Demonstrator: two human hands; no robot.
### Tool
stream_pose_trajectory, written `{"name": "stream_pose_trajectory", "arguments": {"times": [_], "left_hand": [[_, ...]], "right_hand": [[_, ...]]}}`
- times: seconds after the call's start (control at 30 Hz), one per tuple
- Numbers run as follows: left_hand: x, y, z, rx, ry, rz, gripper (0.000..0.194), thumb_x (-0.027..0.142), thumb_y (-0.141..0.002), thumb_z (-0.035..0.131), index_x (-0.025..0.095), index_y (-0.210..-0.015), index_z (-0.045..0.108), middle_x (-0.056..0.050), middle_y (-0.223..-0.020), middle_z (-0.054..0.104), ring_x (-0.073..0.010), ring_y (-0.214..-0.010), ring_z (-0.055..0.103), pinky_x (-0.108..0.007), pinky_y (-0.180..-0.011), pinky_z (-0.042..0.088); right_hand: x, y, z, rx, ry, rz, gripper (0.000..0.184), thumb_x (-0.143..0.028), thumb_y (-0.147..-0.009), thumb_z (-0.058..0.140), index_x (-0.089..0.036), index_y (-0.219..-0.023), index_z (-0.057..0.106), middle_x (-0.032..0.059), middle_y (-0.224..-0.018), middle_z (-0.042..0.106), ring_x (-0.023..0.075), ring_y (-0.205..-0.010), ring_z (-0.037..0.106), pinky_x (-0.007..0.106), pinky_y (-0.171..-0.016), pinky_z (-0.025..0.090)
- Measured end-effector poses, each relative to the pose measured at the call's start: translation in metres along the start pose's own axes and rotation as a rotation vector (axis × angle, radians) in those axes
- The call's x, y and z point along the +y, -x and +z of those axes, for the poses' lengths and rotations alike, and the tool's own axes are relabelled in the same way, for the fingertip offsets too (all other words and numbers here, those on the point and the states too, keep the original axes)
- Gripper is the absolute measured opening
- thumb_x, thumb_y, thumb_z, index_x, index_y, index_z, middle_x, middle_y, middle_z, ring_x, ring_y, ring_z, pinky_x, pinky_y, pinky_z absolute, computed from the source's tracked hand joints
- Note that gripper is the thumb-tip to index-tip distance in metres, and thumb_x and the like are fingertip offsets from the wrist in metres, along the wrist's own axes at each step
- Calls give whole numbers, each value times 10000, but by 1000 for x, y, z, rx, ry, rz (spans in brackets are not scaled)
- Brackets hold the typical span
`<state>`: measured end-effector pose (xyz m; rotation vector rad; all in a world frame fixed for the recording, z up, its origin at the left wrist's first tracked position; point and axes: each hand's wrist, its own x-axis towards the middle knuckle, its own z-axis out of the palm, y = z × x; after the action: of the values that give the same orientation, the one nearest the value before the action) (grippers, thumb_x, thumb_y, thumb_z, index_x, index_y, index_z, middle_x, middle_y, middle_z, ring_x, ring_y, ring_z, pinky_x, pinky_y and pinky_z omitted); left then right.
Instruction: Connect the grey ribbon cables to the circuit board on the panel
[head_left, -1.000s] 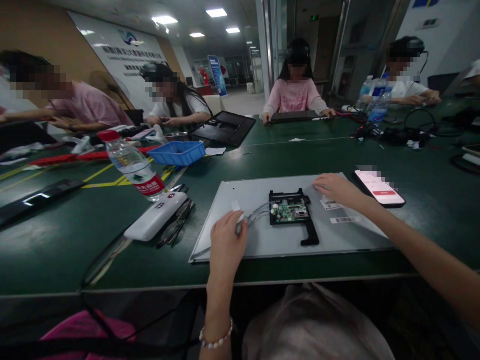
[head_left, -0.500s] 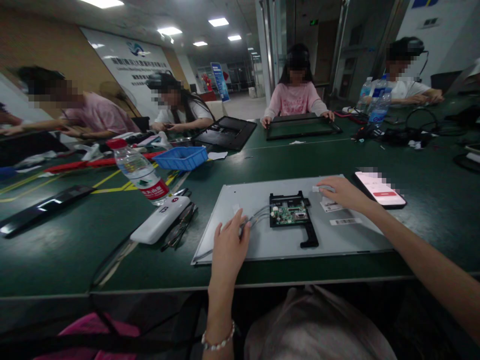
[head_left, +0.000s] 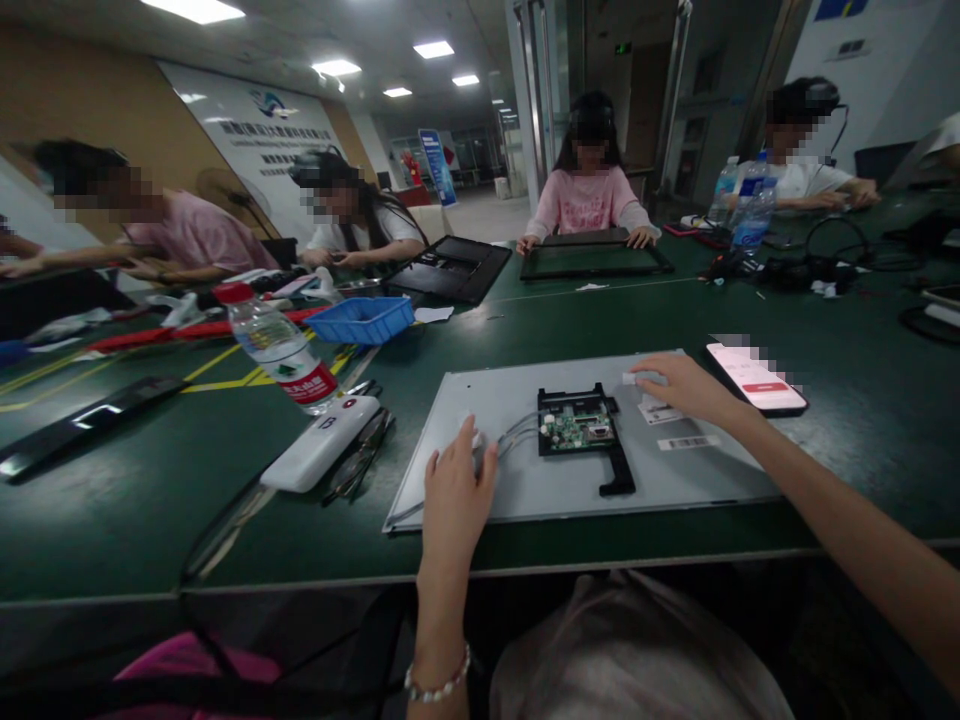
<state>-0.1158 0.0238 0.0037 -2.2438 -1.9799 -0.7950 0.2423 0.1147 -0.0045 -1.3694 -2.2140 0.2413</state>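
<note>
By the near edge of the table [head_left: 300,550] lies the grey panel [head_left: 517,492], circuit board [head_left: 577,430] mid-surface. Toward its left edge, the left hand [head_left: 456,495] has parted its fingers, perhaps freeing the cables [head_left: 511,433]; near the far right corner, a white tab [head_left: 628,378] now shows at the right hand [head_left: 681,388] (pinched? can't tell).

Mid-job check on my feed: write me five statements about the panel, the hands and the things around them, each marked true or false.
1. The circuit board sits in the black bracket on the grey panel. True.
2. The right hand holds the phone. False: the phone lies on the table, to the hand's right.
3. The left hand is beside the grey cables. True.
4. The glasses lie on the grey panel. False: they lie on the table, beside the white device.
5. The bottle has a red cap. True.
</note>
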Motion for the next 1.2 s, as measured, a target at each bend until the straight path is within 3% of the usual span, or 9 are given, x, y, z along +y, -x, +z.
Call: {"name": "stream_pose_trajectory", "arguments": {"times": [0.13, 0.23, 0.43, 0.57, 0.87, 1.03, 1.2], "left_hand": [[2, 0, -1, 90, -15, 47, 416, 353, -942, 406, 182, -1321, 411, -136, -1291, 562, -270, -1208, 515, -492, -1043, 337], [17, 0, -3, 133, 2, 84, 396, 336, -938, 419, 184, -1303, 432, -134, -1291, 551, -273, -1236, 482, -494, -1050, 338], [75, 4, 10, -3, 89, 273, 408, 297, -931, 433, 188, -1323, 413, -110, -1339, 513, -236, -1286, 427, -433, -1077, 347], [96, 6, 25, -76, 47, 303, 443, 281, -921, 441, 164, -1346, 394, -119, -1395, 463, -257, -1330, 373, -471, -1090, 326], [95, 13, 33, -107, -45, 303, 436, 298, -924, 436, 146, -1332, 417, -126, -1467, 373, -273, -1370, 308, -487, -1083, 336], [96, 13, 33, -100, -46, 306, 441, 293, -920, 435, 148, -1336, 416, -133, -1465, 373, -279, -1358, 326, -485, -1064, 363], [96, 13, 33, -105, -46, 309, 441, 294, -918, 432, 155, -1337, 418, -128, -1466, 371, -285, -1355, 329, -485, -1062, 363]], "right_hand": [[3, -1, 3, 11, 28, -6, 327, -350, -882, 512, -206, -1140, 653, 91, -1161, 655, 266, -1085, 591, 444, -943, 461], [7, -5, 8, -8, 62, -33, 325, -358, -871, 531, -195, -1118, 664, 100, -1139, 664, 270, -1062, 601, 432, -921, 469], [1, -10, 14, -38, 212, -67, 254, -279, -896, 493, -197, -1036, 690, 95, -1091, 688, 259, -999, 628, 403, -866, 488], [-7, -8, 12, -15, 272, -80, 262, -221, -911, 458, -192, -1006, 700, 100, -1065, 699, 264, -974, 639, 405, -851, 487], [-29, -22, 5, 80, 104, -115, 245, -252, -910, 484, -191, -1021, 693, 78, -1057, 701, 235, -979, 640, 368, -878, 476], [-49, -37, 18, 23, 117, -224, 235, -240, -912, 482, -208, -991, 701, 57, -1048, 711, 226, -994, 636, 353, -886, 472], [-49, -43, 35, -53, 78, -236, 239, -209, -889, 488, -202, -969, 713, 63, -1015, 722, 230, -964, 647, 352, -869, 477]]}}
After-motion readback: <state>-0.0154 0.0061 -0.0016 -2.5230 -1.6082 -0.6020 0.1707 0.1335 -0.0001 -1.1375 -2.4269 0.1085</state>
